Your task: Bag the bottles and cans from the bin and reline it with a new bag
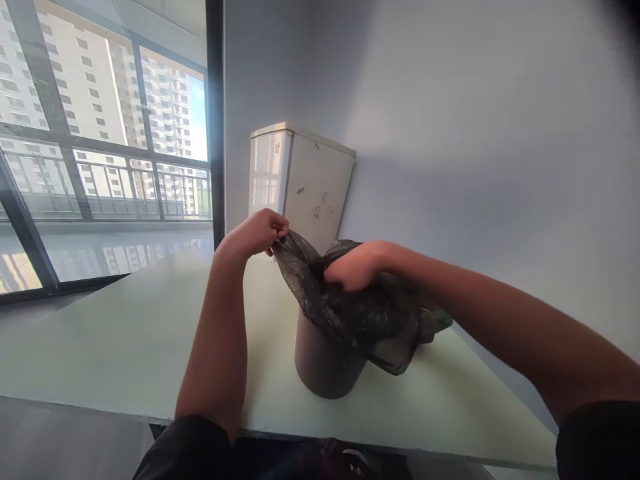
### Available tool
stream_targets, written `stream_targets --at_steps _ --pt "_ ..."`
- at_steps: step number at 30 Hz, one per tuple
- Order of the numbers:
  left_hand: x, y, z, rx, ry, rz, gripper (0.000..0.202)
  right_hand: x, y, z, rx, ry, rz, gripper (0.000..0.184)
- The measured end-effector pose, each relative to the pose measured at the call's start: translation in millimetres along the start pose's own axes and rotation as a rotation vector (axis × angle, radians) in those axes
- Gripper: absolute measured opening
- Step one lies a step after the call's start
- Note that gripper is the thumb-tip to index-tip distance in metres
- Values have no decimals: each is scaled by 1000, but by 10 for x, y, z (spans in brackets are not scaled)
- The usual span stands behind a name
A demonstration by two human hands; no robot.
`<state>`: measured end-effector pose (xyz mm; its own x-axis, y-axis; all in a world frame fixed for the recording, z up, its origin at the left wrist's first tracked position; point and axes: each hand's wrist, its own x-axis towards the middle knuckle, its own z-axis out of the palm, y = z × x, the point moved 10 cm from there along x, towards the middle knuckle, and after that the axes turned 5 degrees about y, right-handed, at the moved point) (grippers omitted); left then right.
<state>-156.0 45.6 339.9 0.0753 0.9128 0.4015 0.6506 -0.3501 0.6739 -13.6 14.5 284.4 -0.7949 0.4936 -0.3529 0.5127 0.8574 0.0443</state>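
Note:
A small round grey bin [320,363] stands on a pale table [125,340]. A thin black plastic bag [360,320] is draped over the bin's top and hangs down its right side. My left hand [257,231] is closed, pinching the bag's left edge and lifting it above the bin. My right hand [353,265] is closed on the bag over the bin's mouth, its fingers partly sunk in the plastic.
A white box-like cabinet [310,183] stands behind the bin against a plain grey wall [475,147]. A large window [100,147] with a railing and tall buildings outside fills the left. The table's front edge runs just before my arms.

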Motion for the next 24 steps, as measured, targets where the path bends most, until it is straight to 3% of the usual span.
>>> stream_targets --at_steps 1,2,5,8,12,18,22,24 --pt "16 -20 -28 0 23 -5 13 -96 20 32 -20 -55 -26 15" --pt "39 -53 -40 4 38 -19 15 -187 92 -15 -14 -11 -14 20" --pt "140 -156 18 -5 38 -69 21 -422 511 -278 90 367 134 32" --pt "221 -302 171 -33 15 -166 18 -532 985 -248 249 607 283 43" --pt "132 -538 508 -199 -78 -249 46 -543 1261 151 611 623 306 46" --pt "-271 -754 1069 -527 -269 -69 63 -972 1096 675 1200 826 277 62" --pt "-452 -907 1352 -639 -298 43 76 -912 1067 1210 1420 837 267 78" --pt "-518 -988 1469 -660 -311 78 86 -828 1157 1477 1378 878 297 76"
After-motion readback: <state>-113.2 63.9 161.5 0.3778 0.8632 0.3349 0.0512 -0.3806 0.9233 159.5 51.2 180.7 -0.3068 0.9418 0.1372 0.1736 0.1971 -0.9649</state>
